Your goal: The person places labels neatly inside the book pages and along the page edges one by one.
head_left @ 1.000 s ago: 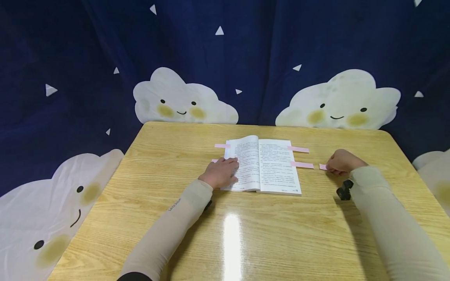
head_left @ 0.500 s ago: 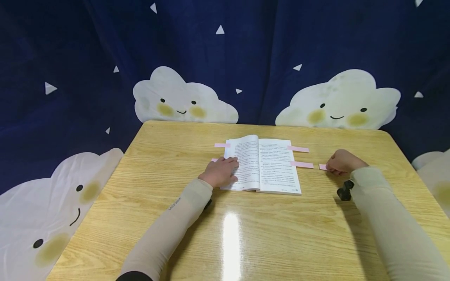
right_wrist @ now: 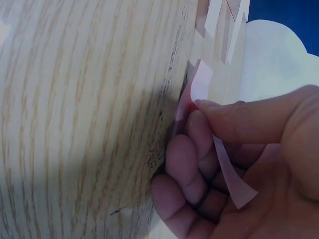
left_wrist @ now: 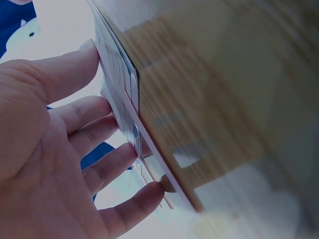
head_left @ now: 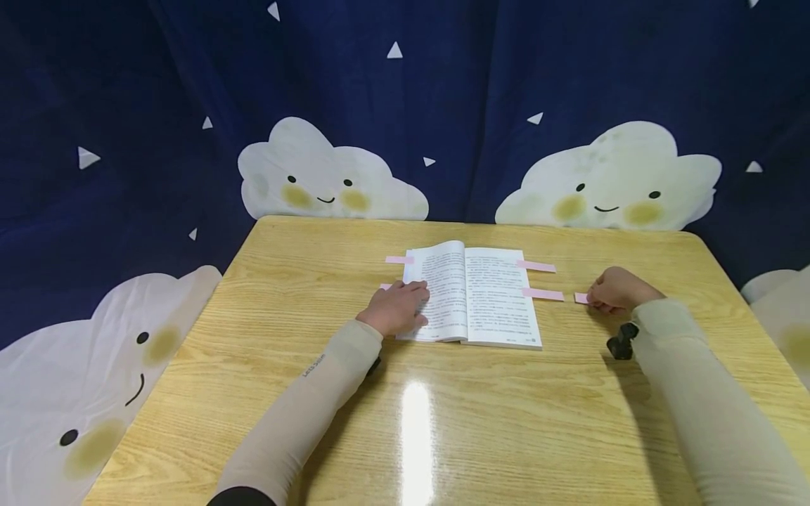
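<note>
An open book (head_left: 500, 299) lies on the table, its pages covered in printed text. Pink sticky tabs (head_left: 539, 294) jut out from both side edges of it. On the left page rests my left hand (head_left: 394, 309), fingers spread; the left wrist view has its fingertips against the book's page edges (left_wrist: 117, 64). To the right of the book, my right hand (head_left: 620, 289) pinches a pink sticky strip (right_wrist: 232, 174) between thumb and index finger. The strip's upper part meets a small pink sticky pad (right_wrist: 200, 79) at the table surface; the fingers partly cover where they join.
The wooden table (head_left: 304, 281) ends at a dark blue curtain (head_left: 455, 91) printed with clouds and triangles. A bright light reflection lies on the tabletop in front of the book. Small black devices are worn on the wrists.
</note>
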### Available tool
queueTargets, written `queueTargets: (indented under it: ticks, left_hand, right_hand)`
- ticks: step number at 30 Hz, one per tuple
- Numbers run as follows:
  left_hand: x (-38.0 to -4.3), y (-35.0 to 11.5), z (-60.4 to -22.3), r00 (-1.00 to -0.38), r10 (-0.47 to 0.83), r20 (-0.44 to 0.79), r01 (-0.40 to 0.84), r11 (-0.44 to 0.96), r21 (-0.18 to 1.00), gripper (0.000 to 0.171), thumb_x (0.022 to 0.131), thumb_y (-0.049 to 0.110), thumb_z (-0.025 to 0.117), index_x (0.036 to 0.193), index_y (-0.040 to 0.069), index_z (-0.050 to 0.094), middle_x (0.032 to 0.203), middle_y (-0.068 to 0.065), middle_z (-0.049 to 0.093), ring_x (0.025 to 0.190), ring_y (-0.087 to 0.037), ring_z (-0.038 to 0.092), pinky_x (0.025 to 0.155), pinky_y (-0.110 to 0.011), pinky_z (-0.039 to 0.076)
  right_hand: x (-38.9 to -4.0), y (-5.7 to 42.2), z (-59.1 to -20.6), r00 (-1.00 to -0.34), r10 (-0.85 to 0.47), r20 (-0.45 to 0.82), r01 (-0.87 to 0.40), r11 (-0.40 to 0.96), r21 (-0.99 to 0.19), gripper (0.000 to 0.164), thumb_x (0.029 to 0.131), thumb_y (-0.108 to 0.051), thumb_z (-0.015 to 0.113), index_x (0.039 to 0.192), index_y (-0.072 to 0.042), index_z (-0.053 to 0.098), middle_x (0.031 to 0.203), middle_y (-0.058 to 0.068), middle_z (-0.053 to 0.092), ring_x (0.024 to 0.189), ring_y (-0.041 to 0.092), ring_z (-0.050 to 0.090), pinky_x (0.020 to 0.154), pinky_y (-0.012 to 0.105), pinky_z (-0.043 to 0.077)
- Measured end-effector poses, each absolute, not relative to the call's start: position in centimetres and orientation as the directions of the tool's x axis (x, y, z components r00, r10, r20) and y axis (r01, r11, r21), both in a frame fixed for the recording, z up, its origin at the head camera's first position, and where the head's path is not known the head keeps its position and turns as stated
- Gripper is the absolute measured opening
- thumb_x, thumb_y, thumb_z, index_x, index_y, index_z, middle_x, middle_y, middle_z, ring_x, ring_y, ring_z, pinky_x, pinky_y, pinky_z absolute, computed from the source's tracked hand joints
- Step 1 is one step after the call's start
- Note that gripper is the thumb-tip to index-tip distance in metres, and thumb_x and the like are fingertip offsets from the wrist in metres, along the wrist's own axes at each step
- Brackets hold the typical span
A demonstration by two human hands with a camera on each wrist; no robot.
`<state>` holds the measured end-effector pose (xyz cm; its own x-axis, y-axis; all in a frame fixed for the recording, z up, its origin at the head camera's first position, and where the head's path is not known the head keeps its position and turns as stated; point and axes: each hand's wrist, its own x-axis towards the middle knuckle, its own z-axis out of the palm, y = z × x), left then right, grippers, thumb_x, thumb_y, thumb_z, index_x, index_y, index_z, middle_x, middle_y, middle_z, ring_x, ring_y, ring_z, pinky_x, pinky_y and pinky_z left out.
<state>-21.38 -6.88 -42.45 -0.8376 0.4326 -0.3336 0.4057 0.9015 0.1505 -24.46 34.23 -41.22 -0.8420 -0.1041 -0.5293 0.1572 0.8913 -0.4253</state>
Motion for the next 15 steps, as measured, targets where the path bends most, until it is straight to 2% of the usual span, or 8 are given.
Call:
queueTargets:
  ticks: [5,15]
  left_hand:
    - [-21.5,-6.9,-42.46,-0.839,0.436,-0.326,0.41,0.9,0.149,0.051,0.1,0.04,0.057,0.148,0.026,0.046,0.165,0.009,0.027,0.15,-0.032,0.032,0.112,-0.057,0.036]
    - [-21.48,-6.86,-42.38,-0.837,0.434,-0.333,0.41,0.901,0.143,0.053,0.1,0.04,0.057,0.149,0.025,0.045,0.165,0.008,0.027,0.15,-0.031,0.032,0.113,-0.057,0.036]
  right_hand:
    - [-24.61,34.33,-41.37,-0.842,-0.081,-0.533,0.177,0.892,-0.416,0.021,0.094,-0.012,0.056,0.086,0.002,0.069,0.068,0.0,0.059,0.068,0.014,0.056,0.064,0.029,0.051]
    - [-24.52,34.44,-41.3,-0.835,-0.107,-0.539,0.17,0.882,-0.439,0.022,0.095,-0.012,0.055,0.088,0.004,0.07,0.065,-0.002,0.056,0.065,0.014,0.054,0.061,0.03,0.048]
